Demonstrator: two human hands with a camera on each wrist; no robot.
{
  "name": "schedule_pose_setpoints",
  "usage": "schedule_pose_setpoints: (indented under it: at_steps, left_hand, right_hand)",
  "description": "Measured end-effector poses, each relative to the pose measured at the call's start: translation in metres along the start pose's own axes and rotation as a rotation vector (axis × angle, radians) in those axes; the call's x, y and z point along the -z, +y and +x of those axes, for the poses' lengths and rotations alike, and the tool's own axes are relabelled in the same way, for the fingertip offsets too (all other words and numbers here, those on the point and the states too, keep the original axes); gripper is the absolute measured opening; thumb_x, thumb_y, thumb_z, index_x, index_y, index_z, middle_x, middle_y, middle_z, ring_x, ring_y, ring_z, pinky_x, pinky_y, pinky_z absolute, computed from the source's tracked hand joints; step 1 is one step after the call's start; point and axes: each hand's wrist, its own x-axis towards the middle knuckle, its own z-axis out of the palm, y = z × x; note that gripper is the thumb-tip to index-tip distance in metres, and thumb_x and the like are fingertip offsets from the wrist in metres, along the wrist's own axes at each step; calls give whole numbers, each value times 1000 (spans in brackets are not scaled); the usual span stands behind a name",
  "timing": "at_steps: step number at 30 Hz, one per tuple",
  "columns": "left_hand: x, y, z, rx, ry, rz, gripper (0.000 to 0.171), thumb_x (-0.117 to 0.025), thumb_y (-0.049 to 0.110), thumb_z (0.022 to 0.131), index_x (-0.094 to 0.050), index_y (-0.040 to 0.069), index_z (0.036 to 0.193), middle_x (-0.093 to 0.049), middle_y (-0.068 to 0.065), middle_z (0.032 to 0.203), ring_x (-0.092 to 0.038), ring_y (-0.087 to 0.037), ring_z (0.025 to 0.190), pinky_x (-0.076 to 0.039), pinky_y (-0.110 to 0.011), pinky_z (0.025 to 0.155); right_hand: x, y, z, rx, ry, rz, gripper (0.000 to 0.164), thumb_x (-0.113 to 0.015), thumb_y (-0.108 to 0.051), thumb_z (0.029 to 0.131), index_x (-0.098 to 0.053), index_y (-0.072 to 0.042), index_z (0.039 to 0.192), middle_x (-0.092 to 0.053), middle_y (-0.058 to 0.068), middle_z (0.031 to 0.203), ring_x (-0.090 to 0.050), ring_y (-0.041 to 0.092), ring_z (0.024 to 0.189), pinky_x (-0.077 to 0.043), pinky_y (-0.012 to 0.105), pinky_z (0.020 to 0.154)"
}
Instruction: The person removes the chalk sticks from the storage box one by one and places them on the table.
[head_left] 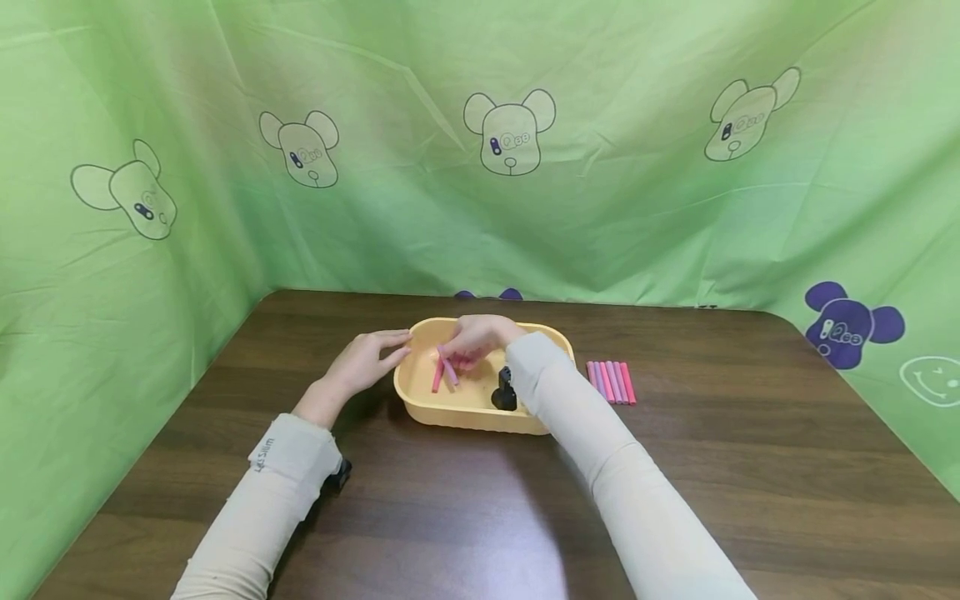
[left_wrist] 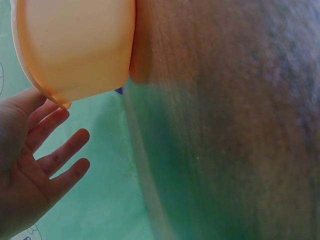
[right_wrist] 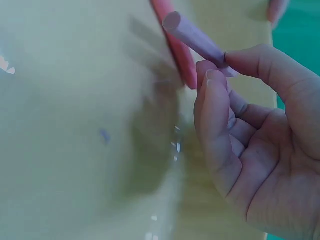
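Observation:
Inside the pale yellow basin (head_left: 480, 419), my right hand (head_left: 480, 335) pinches a lilac chalk-like stick (right_wrist: 194, 36) near one end between thumb and fingertips. A pink stick (right_wrist: 176, 50) lies on the basin floor beside it, also seen as a pink stick (head_left: 437, 377) in the head view. My left hand (head_left: 363, 360) is at the basin's left end, its fingers spread and fairly straight. In the left wrist view that left hand (left_wrist: 35, 150) has its thumb and forefinger right at the rim, the other fingers free of it.
Right of the basin, several pink and lilac sticks (head_left: 611, 383) lie side by side in a row on the dark wooden table (head_left: 420, 508). A black wrist device (head_left: 505, 392) hangs over the basin under my right sleeve. A green printed curtain (head_left: 405, 208) encloses the table's back and sides.

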Motion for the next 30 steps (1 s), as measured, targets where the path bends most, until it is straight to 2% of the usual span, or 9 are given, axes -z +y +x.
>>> schedule_pose_setpoints:
  at_steps: [6,11,19,24,30]
  left_hand:
    - [0,-1,-1,5,-2,-4,37,-59,20,92,-60,2,124,-59,-14,129,-53,-31,123,-42,-45,104]
    - [-1,-1,-2,2,-4,-4,37,-59,18,92,-59,1,124,-59,-14,129,-53,-31,123,-42,-46,104]
    - [0,1,-3,4,-7,-16,38,-58,20,92,-59,1,124,-58,-14,130,-53,-30,123,-41,-45,105]
    - [0,2,-3,6,-6,-21,37,-58,20,92,-59,1,125,-58,-14,130,-52,-31,124,-41,-45,105]
    - [0,3,-2,2,0,-23,37,-59,19,92,-59,1,124,-58,-14,129,-53,-31,123,-41,-46,105]
  right_hand:
    - [9,6,-13,21,48,-16,30,-52,-25,95,-66,-7,77,-60,-4,63,-52,3,54,-46,14,54]
    - [15,13,-19,25,59,17,27,-51,-26,96,-65,-5,86,-62,-3,70,-56,4,59,-50,16,59]
    - [20,19,-29,51,81,46,25,-51,-19,95,-62,3,100,-62,-3,73,-59,5,65,-54,18,65]
    - [22,20,-38,76,84,87,23,-49,-14,94,-61,5,100,-61,-2,73,-58,5,65,-54,17,65]
    - [26,24,-49,102,83,82,23,-48,-16,95,-61,3,96,-60,-2,74,-57,5,66,-53,18,65]
